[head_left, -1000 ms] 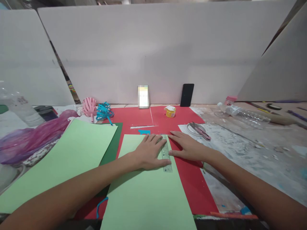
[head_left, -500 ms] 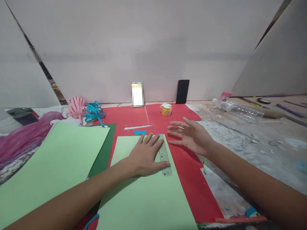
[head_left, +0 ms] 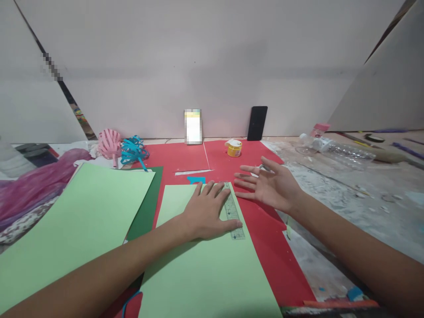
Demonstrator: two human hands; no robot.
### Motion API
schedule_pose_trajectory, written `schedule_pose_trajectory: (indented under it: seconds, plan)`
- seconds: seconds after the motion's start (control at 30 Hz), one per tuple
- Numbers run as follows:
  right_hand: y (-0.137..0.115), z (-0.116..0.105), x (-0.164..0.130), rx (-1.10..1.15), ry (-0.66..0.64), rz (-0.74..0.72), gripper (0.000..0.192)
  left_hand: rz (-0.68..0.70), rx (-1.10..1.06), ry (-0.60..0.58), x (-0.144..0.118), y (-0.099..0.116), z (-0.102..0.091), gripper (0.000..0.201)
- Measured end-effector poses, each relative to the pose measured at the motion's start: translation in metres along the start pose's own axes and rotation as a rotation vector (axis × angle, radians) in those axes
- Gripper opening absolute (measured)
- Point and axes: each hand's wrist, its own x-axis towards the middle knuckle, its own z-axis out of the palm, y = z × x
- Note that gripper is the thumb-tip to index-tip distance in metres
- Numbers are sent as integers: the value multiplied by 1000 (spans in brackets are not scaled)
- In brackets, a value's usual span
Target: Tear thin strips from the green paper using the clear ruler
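Atop green paper (head_left: 205, 276), the left hand (head_left: 207, 215) splays over a ruler (head_left: 232, 211); at its two o'clock, the right hand (head_left: 274, 187) hovers empty, unclenched.

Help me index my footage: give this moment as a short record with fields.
Left hand: spread palm-down on light green sheet and ruler
Right hand: open, nothing seen gripped, right of ruler
Ruler: transparent, along the sheet's right edge
Beneath light green sheet: red sheet
Against white panel: bright-screened phone, black slab
Far side: yellow tub
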Motion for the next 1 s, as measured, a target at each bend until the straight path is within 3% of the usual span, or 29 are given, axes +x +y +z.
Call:
schedule_pose_trajectory:
  seconds: [0.13,0.37,0.47,0.73,1.0]
  plan:
    - [3,0,2,-42,-3,-10,77,7,-9,4,-1,-1,1,88]
    - [4,5,4,221,33,44,58,4,-13,4,-1,0,0,87]
    - [2,7,4,271,52,106,58,-1,-6,3,-1,1,-1,86]
    - [-5,11,1,199,13,165,62,19,9,16,-2,1,-3,83]
    - [-5,13,15,-206,65,133,42,19,2,18,-2,1,-2,86]
